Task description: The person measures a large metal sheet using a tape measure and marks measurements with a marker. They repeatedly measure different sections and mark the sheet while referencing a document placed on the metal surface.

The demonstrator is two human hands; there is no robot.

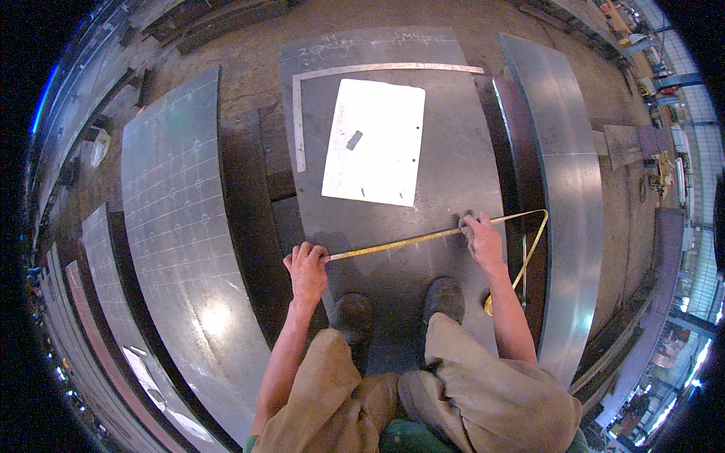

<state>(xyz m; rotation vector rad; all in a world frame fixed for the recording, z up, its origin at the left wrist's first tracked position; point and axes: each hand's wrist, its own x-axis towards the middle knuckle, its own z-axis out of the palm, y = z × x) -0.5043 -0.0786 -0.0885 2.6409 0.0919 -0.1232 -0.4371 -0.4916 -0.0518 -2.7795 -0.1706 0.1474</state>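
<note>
A yellow tape measure (396, 244) is stretched across the grey steel plate (393, 291) in front of my boots. My left hand (306, 266) pinches its end at the plate's left edge. Toward the right edge, my right hand (480, 238) grips the blade between its fingers. Past that hand the blade runs over the gap, bends sharply and comes back to its yellow case, partly hidden by my right forearm. Farther up the plate lie a white paper sheet (375, 166) with a small dark block (353, 140) on it, and a metal carpenter's square (298, 121).
To the left stands a steel plate marked with chalk lines and circles (177, 189), with narrower plates beyond it. A long plate (566, 174) lies on the right across a dark gap. Dark steel beams (226, 23) rest on the floor at the far side.
</note>
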